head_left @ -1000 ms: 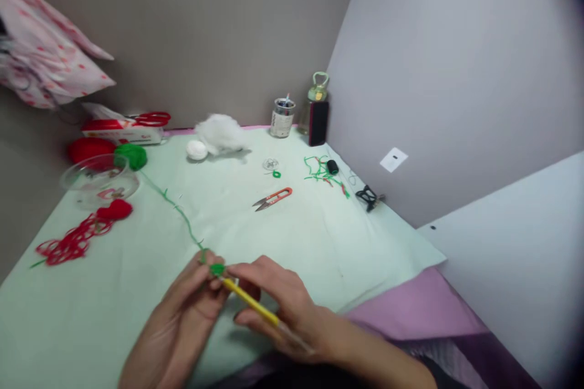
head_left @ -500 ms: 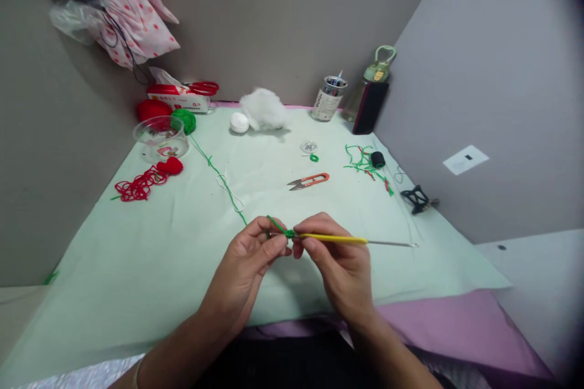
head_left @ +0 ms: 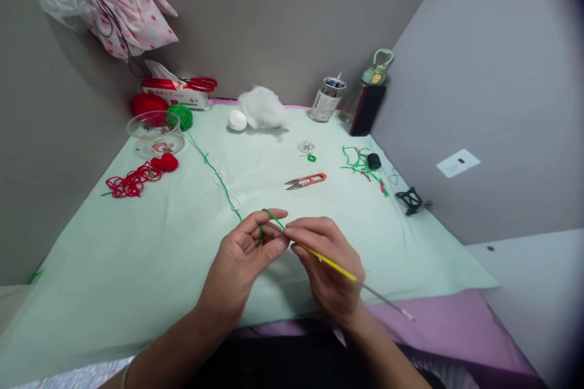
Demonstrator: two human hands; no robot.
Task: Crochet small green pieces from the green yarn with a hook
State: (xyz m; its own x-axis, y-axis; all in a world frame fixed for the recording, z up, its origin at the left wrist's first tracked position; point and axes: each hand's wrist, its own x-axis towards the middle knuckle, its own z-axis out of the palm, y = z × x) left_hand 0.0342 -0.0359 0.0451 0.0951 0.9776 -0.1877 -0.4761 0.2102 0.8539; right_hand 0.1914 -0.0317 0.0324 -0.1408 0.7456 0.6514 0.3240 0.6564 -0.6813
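My right hand (head_left: 331, 261) is closed around a crochet hook (head_left: 335, 265) with a yellow grip, its free metal end sloping down to the right. My left hand (head_left: 249, 252) pinches the small green crochet work at the hook's tip, which the fingers mostly hide. Green yarn (head_left: 272, 216) loops over the left index finger. From there the strand runs across the cloth to a green yarn ball (head_left: 181, 116) at the back left. Both hands meet above the front middle of the table.
Orange thread snips (head_left: 306, 181) lie beyond the hands. Red yarn (head_left: 137, 178) and a clear plastic bowl (head_left: 155, 132) are at left. White stuffing (head_left: 262, 107) sits at the back. Green scraps (head_left: 360, 164), a phone (head_left: 367, 110) and a small black stand (head_left: 412, 200) are at right.
The crochet hook has tilted, its free end swinging down. My left index finger has stretched out, lifting the green yarn. The green work has become hidden between my fingers. The view has shifted slightly.
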